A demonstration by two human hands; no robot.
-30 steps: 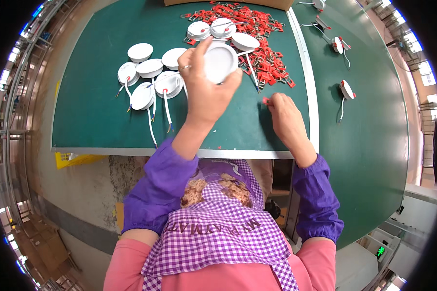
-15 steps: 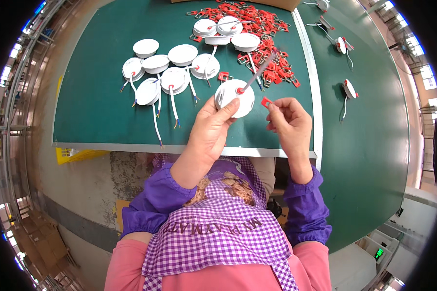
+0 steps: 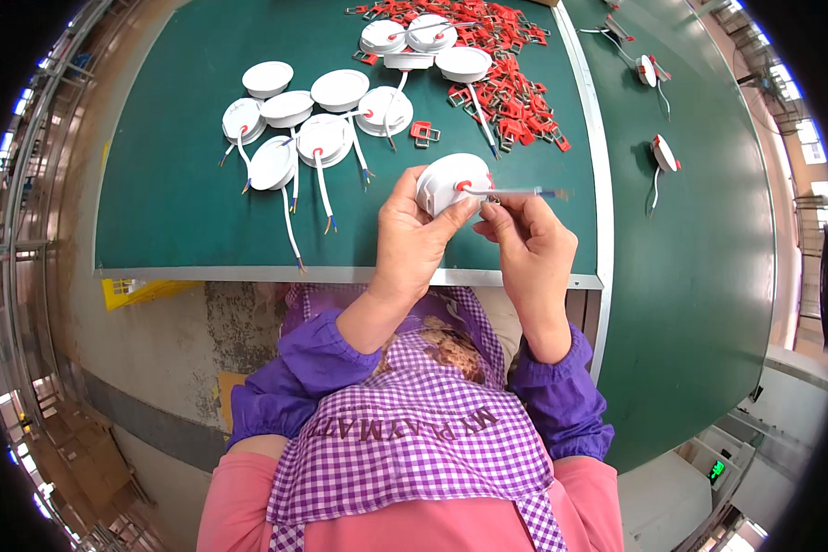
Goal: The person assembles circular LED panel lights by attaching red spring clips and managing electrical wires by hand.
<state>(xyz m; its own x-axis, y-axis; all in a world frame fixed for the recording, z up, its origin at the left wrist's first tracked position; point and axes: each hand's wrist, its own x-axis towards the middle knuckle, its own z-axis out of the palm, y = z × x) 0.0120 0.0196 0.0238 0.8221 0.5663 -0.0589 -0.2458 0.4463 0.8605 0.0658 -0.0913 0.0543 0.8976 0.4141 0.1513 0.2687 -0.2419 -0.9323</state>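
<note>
Broadly, a green table point(image 3: 179, 225) spreads out, a pile of red clips point(image 3: 517, 97) toward one o'clock. Over the table's near side, the left hand point(image 3: 412, 241) and, at its three o'clock, the right hand point(image 3: 535, 247) meet at a white disc point(image 3: 443, 179), gripped by the left fingers. Its cable point(image 3: 511, 191) points to three; at its eleven lies a lone clip point(image 3: 420, 132). Right fingertips pinch a small part point(image 3: 493, 200), mostly hidden.

A pink top point(image 3: 409, 527) sits beneath a purple-and-white gingham apron point(image 3: 423, 460) with matching checked straps point(image 3: 540, 523), an arc of dark lettering point(image 3: 377, 427) and, farther down, a brown mottled print point(image 3: 453, 352) on solid purple. Loose, plain purple oversleeves point(image 3: 569, 405) are creased and gathered into ruffled cuffs point(image 3: 561, 361); both the left hand point(image 3: 409, 241) and right hand point(image 3: 534, 262) are bare
</note>
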